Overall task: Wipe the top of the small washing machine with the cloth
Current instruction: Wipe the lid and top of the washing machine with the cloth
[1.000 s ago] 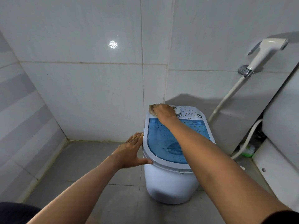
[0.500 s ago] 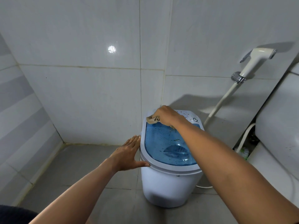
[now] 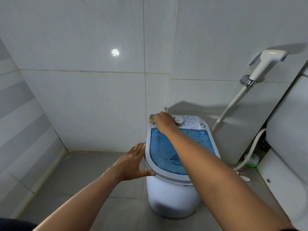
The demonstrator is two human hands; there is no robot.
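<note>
Left hand (image 3: 132, 161): fingers straight and together, palm flat against the left side of the washing machine's (image 3: 171, 195) rim, thumb laid along the front edge of the lid. Holds nothing.

Small white washing machine stands on the grey tiled floor (image 3: 86, 177), in the corner. Translucent blue lid (image 3: 164, 147) closed, speckled with small bits of debris.

Right forearm crosses over the lid. Right hand (image 3: 164, 120) at the far left corner of the machine top, fingers curled down onto a brownish cloth (image 3: 152, 120); only a bunched edge of the cloth shows left of the hand. Hand covers part of the white control panel (image 3: 193, 122); dial (image 3: 180, 121) just beside the knuckles.

Beyond, right: bidet sprayer (image 3: 266, 62) in a wall holder, hose hanging down.
</note>
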